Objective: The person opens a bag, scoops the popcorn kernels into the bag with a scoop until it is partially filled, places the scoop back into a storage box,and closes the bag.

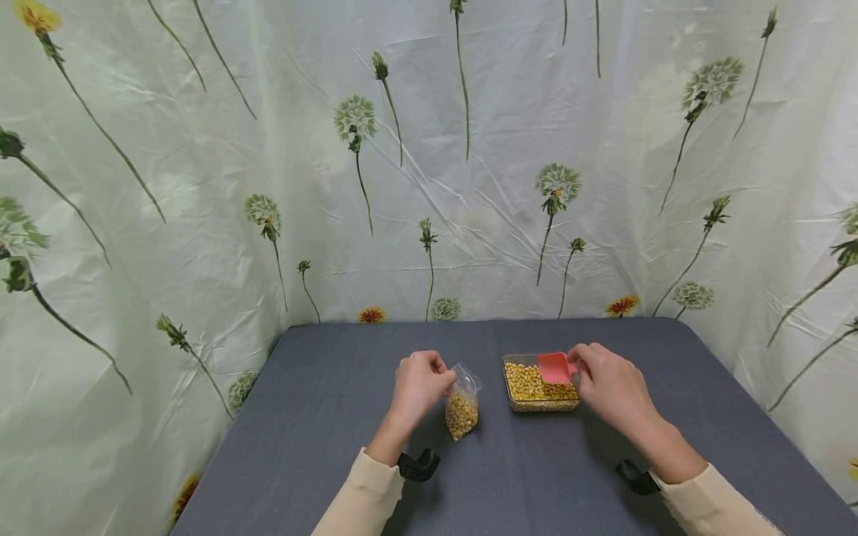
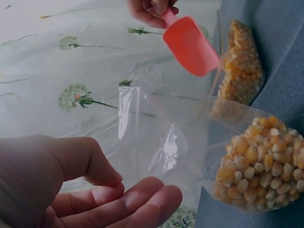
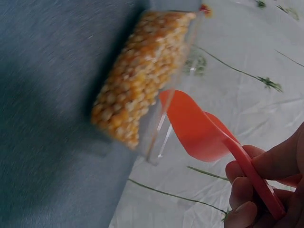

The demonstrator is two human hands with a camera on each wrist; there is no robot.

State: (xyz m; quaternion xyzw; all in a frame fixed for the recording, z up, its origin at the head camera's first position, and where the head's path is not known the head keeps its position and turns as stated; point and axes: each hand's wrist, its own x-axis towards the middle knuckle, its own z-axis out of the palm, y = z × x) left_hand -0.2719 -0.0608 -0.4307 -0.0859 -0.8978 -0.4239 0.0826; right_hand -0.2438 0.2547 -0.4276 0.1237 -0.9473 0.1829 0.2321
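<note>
My left hand (image 1: 418,383) pinches the top edge of a clear plastic bag (image 1: 462,413), whose lower part is filled with corn kernels (image 2: 261,166). The bag stands upright on the table, its upper part unfilled. My right hand (image 1: 613,387) grips a red scoop (image 1: 555,368) by its handle, thumb on top and fingers curled beneath. Over the right part of a clear rectangular container (image 1: 544,406), the scoop hangs with its bowl near the rim. Yellow corn kernels (image 3: 137,71) fill much of that container. No kernels show in the visible part of the scoop's bowl.
A dark grey cloth covers the table (image 1: 322,447). Behind it and at both sides hangs a pale curtain (image 1: 415,186) printed with dandelions. A black wrist strap (image 1: 418,465) is on the left arm, another (image 1: 637,477) on the right.
</note>
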